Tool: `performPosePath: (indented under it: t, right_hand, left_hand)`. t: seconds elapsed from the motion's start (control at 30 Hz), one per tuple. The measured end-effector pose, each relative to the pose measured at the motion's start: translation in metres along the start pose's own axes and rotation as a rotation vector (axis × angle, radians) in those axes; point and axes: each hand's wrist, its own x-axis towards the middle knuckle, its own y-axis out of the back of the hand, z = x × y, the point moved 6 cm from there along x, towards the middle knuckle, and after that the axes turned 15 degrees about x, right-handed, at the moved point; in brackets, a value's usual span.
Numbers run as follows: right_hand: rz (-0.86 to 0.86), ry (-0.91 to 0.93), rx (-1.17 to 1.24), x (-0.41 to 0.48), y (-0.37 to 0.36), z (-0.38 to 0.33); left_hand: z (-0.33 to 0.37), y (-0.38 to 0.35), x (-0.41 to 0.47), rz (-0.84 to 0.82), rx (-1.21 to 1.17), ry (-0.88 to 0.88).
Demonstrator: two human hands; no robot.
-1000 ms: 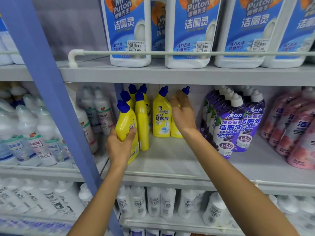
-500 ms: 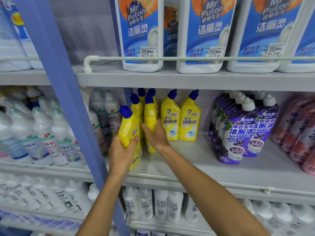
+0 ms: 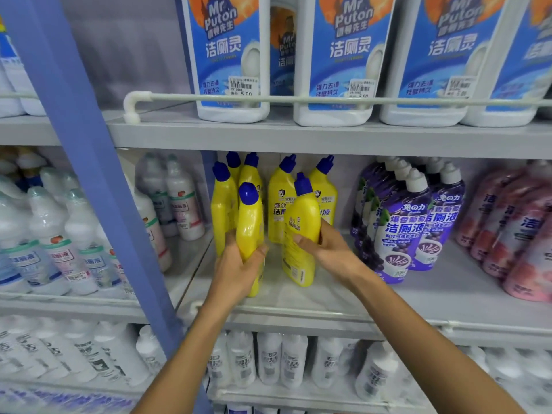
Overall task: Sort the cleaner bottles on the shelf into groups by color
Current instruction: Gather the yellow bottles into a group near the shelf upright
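Observation:
Several yellow cleaner bottles with blue caps stand on the middle shelf (image 3: 343,297). My left hand (image 3: 237,267) grips one yellow bottle (image 3: 249,222) near the shelf's front left, tilted slightly. My right hand (image 3: 328,252) holds a second yellow bottle (image 3: 300,234) just to its right, in front of two upright yellow bottles (image 3: 280,201) at the back. More yellow bottles (image 3: 222,204) stand at the far left. Purple bottles (image 3: 400,228) with white caps are grouped to the right, and pink bottles (image 3: 513,234) stand beyond them.
A blue upright post (image 3: 89,174) divides this bay from the left one, which holds clear and white bottles (image 3: 53,243). Large white jugs with blue labels (image 3: 337,55) stand on the upper shelf behind a rail (image 3: 298,99). White bottles (image 3: 268,357) fill the lower shelf.
My right hand came back from the rear yellow bottles, took a yellow bottle from the left cluster and carried it right and forward. My left hand keeps its bottle.

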Motion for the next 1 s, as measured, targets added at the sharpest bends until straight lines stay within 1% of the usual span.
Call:
performPosePath:
  t: [0.1,0.23,0.33,0.47,0.53,0.6,0.73,0.77,0.83,0.9,0.93,1.0]
  right_hand:
    - [0.003,0.002,0.040,-0.017,0.022,-0.008]
    - [-0.066,0.002,0.018,-0.031,0.036,-0.018]
    - [-0.104,-0.004,-0.018,-0.033,0.043,-0.018]
    - [-0.118,0.016,-0.066,-0.027,0.046,-0.016]
    - [-0.080,0.028,-0.065,-0.023,0.044,-0.011]
    - [0.000,0.079,-0.073,-0.019,0.045,-0.008]
    - [0.266,0.202,-0.191,-0.013,0.043,-0.006]
    - [0.307,0.206,-0.168,-0.011,0.042,-0.005]
    - [0.295,0.178,-0.076,-0.008,0.039,0.000]
    - [0.217,0.147,-0.013,-0.006,0.043,0.007]
    - [0.184,0.137,-0.012,-0.007,0.050,0.011]
    - [0.176,0.110,-0.044,-0.011,0.064,0.016]
  left_hand:
    - [0.004,-0.015,-0.002,-0.035,0.044,0.002]
    - [-0.009,-0.026,0.004,-0.224,-0.068,0.066]
    - [-0.012,-0.021,0.014,-0.275,0.039,0.022]
    - [-0.010,-0.024,0.024,-0.304,-0.051,-0.005]
    - [-0.010,-0.033,0.025,-0.288,-0.069,-0.006]
    - [-0.007,-0.037,0.027,-0.223,-0.053,0.003]
    - [0.003,-0.041,0.041,-0.088,0.013,0.026]
    - [0.004,-0.044,0.044,-0.064,0.008,0.022]
    - [0.009,-0.046,0.046,-0.062,0.035,0.005]
    - [0.005,-0.048,0.047,-0.115,0.035,-0.022]
    - [-0.001,-0.048,0.048,-0.147,0.030,-0.029]
    - [-0.010,-0.047,0.047,-0.169,0.023,-0.023]
